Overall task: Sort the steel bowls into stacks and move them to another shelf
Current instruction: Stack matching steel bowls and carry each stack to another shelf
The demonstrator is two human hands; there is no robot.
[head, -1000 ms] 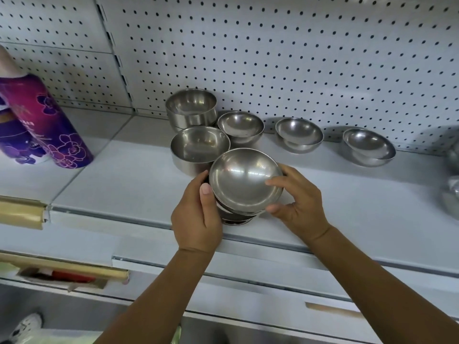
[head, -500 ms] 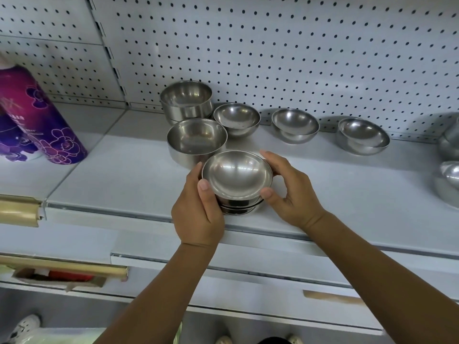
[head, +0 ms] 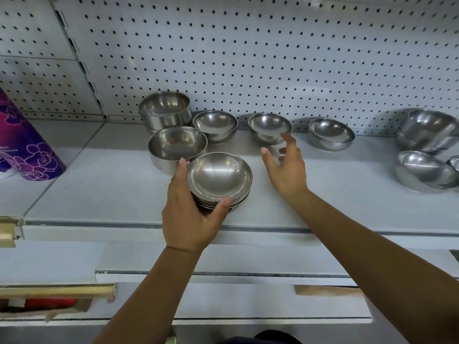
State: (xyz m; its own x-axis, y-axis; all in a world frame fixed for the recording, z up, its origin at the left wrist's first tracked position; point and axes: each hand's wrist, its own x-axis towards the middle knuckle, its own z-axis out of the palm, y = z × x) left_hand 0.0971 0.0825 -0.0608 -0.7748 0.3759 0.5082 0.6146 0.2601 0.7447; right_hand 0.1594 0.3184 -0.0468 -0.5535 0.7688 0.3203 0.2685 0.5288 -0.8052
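Even bright light, wide-angle edge warp

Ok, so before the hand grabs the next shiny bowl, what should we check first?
1. Front stack of shallow round steel bowls steadied: ok, the left hand grips its side.
2. Right hand free: ok, its spread fingers hold nothing.
3. Small round steel bowl by the pegboard within reach: ok, the fingers are at its rim; whether they touch it, cannot tell.
4. That bowl on its own: cannot tell, another bowl seems to lie under it.
5. Stack fully on the grey shelf: ok, but near the front edge.
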